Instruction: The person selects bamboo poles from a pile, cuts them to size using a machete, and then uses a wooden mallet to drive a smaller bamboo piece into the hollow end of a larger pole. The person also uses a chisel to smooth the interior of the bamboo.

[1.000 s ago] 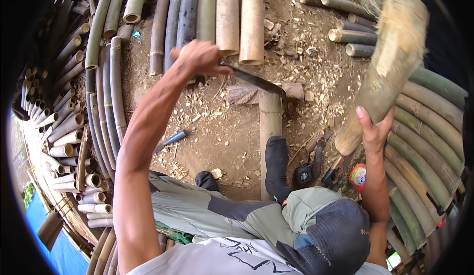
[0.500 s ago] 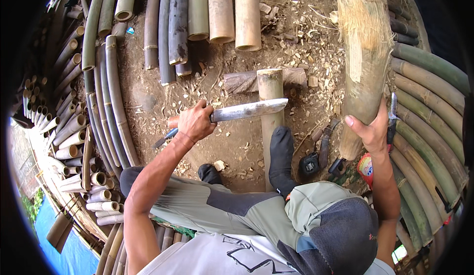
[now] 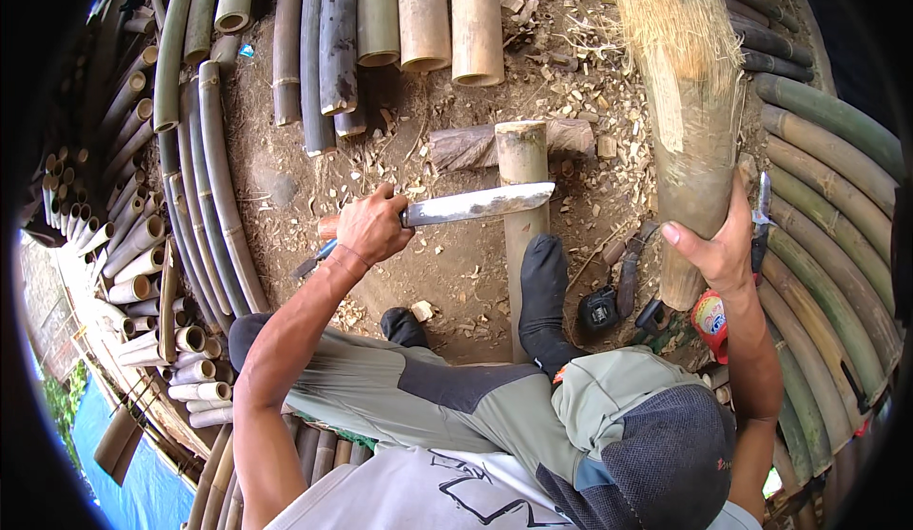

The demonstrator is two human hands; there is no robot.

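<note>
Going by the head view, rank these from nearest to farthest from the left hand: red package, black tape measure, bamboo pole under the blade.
1. Bamboo pole: right of the left hand, passing under the blade.
2. Black tape measure: farther right and lower.
3. Red package: farthest right, just below the right hand.

machete blade [image 3: 475, 205]: silver (dark-blotched) | club [image 3: 689, 102]: straw-tan | bamboo [image 3: 523, 226]: greenish-tan | sock [image 3: 543, 288]: black
</note>
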